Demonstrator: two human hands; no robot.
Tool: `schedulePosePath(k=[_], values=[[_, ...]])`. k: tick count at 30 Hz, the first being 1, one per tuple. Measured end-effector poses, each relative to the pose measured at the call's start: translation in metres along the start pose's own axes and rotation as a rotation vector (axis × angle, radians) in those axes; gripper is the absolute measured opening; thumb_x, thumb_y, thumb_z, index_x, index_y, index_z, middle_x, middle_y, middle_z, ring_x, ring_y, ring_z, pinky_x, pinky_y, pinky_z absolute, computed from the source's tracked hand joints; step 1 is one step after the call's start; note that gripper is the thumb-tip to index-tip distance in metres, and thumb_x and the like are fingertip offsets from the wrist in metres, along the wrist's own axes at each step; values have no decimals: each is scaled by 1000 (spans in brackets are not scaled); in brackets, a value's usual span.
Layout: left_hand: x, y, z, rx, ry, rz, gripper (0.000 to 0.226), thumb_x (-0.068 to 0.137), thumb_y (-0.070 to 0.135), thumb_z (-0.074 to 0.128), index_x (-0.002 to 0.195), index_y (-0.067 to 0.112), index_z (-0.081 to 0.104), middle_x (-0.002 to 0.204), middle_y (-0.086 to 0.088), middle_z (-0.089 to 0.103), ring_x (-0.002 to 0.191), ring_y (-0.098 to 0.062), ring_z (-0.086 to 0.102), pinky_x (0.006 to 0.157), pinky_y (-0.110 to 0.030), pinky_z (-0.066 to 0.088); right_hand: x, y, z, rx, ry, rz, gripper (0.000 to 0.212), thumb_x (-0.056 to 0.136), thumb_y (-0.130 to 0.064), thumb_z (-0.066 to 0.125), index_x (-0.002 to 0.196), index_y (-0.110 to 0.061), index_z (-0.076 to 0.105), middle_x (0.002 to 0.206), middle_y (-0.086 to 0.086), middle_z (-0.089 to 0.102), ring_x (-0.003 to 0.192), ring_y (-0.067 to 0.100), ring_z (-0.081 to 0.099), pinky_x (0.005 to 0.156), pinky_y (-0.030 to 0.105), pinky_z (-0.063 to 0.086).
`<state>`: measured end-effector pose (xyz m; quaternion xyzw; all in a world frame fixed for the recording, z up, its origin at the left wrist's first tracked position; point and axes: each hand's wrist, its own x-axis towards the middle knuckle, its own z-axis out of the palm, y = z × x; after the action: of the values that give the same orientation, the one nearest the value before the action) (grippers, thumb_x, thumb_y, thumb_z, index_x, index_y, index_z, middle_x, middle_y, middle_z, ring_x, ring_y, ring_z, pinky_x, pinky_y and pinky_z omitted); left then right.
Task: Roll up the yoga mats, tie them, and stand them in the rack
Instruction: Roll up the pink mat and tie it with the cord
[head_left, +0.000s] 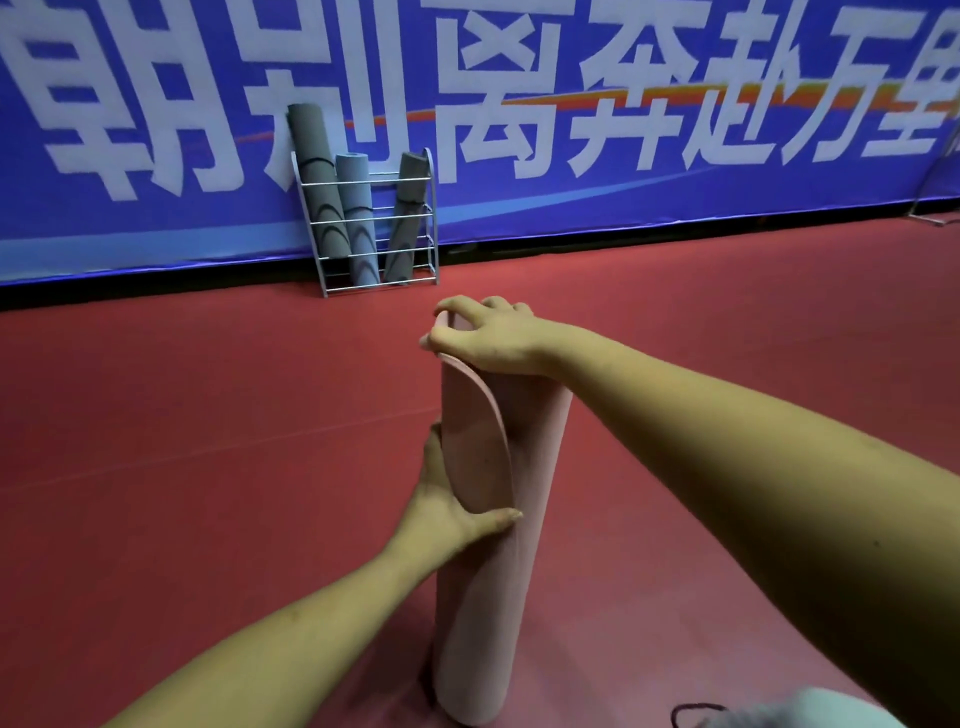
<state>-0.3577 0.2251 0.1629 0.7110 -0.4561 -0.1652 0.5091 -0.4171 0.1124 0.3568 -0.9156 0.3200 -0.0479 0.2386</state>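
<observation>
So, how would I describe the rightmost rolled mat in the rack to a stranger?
Against the big blue banner with white characters stands a silver wire rack holding three rolled grey mats. Yours is the dark grey roll at the right end, set apart and tilted rightward; the other two stand together.
</observation>
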Motion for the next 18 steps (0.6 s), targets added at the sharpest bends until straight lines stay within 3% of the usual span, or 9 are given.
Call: schedulePosePath(k=[4,7,10,12,13,14,16,17,18], values=[[2,-4,9,-8,-27,10,121,45,41,94,130,52,9,134,26,32,120,4,41,91,1,30,-11,15,5,-101,57,36,68,76,-80,36,139,-56,28,155,4,29,143,35,21,109,60,20],[4,-9,3,-12,5,-22,141,37,52,91,145,37,2,137,21,31,126,1,40,95,-3,31,-10,-2,17,-174,88,-1,70,80,-80,32,144,-52,24,155,8,29,141,39,24,106,63,21],[5,-10,-5,-23,8,-31,127,44,34,97,132,44,6,120,32,36,108,4,51,81,6,32,-5,-14,9,-159,24,27,70,80,-79,35,145,-54,26,157,10,25,144,42,20,108,65,18],[4,-8,-4,-12,23,-26,114,50,23,98,123,51,15,118,30,39,100,14,53,80,6,33,-6,-19,-1,-227,-44,49,71,80,-79,37,146,-57,24,162,7,19,147,44,13,110,70,11],[4,-8,-2,-10,40,-2,109,51,19,98,121,52,20,119,27,42,100,19,52,81,4,35,-7,-21,-7,-261,-81,51,72,81,-78,37,148,-56,21,164,5,17,147,42,15,111,67,12],[4,-9,1,-15,57,11,107,51,17,98,120,51,23,120,24,46,100,22,51,82,3,36,-9,-23,-14,-265,-118,40,72,85,-76,38,150,-53,20,164,5,19,142,38,26,109,56,24],[3,-10,4,-42,62,15,106,50,16,98,119,49,25,119,22,47,100,25,49,81,3,37,-8,-24,-20,-201,-164,18,69,92,-69,37,154,-43,20,161,6,26,128,32,41,93,34,37],[1,-10,6,-46,56,14,107,49,17,98,119,49,25,119,25,45,100,28,47,81,4,36,-9,-21,-18,-184,-169,20,70,91,-71,36,153,-43,21,161,6,24,134,34,37,97,36,35],[-1,-13,7,-47,48,12,109,46,20,99,120,48,24,120,27,42,101,29,46,82,4,34,-11,-16,-11,-190,-156,23,74,84,-76,35,151,-48,22,163,5,20,143,36,26,109,45,27]])
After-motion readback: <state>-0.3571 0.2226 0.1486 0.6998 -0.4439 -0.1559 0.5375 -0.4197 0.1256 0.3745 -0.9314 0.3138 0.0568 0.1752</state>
